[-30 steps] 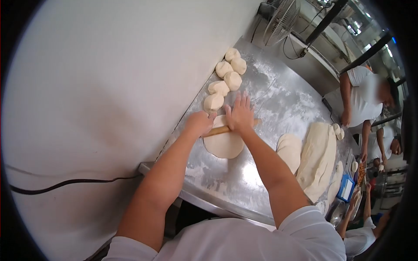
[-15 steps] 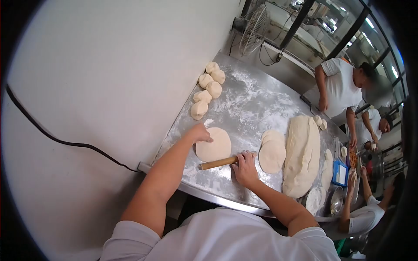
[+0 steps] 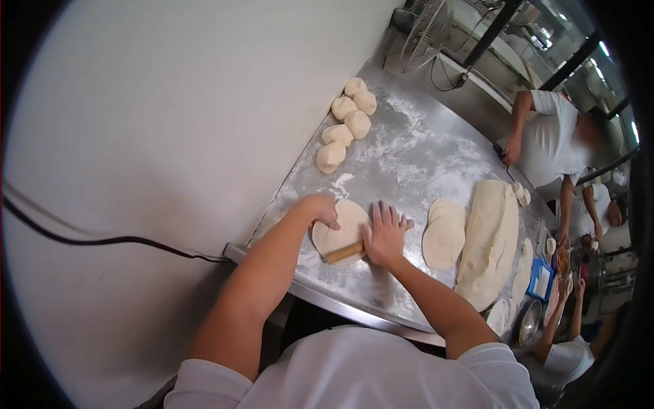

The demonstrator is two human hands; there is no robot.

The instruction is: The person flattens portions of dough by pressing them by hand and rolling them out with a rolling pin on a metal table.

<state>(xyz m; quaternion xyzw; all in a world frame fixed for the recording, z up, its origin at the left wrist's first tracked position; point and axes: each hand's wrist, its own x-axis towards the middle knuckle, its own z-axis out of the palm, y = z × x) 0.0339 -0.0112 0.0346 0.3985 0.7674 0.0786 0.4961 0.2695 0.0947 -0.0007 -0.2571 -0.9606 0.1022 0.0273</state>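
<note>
A flat round dough disc (image 3: 349, 221) lies on the floured metal table. My left hand (image 3: 324, 210) is closed at its left upper edge, thumb on top and the other fingers curled, pinching the dough. The wooden rolling pin (image 3: 345, 253) lies across the disc's near edge. My right hand (image 3: 385, 235) rests palm down on the pin's right part, its fingers stretched out and not wrapped round it. Overlapping flat dough discs (image 3: 444, 235) lie to the right of this hand.
Several dough balls (image 3: 331, 157) sit by the wall. A long dough mass (image 3: 489, 238) lies at right, near a blue-framed item (image 3: 540, 279) and a metal bowl (image 3: 529, 322). Co-workers (image 3: 548, 140) stand beyond. The metal table (image 3: 409, 163) carries flour; a fan (image 3: 427, 34) stands behind.
The pin first left the disc toward my body and to the right, under my right hand, and now lies over its near edge. My left hand stays at the dough. The camera view has shifted.
</note>
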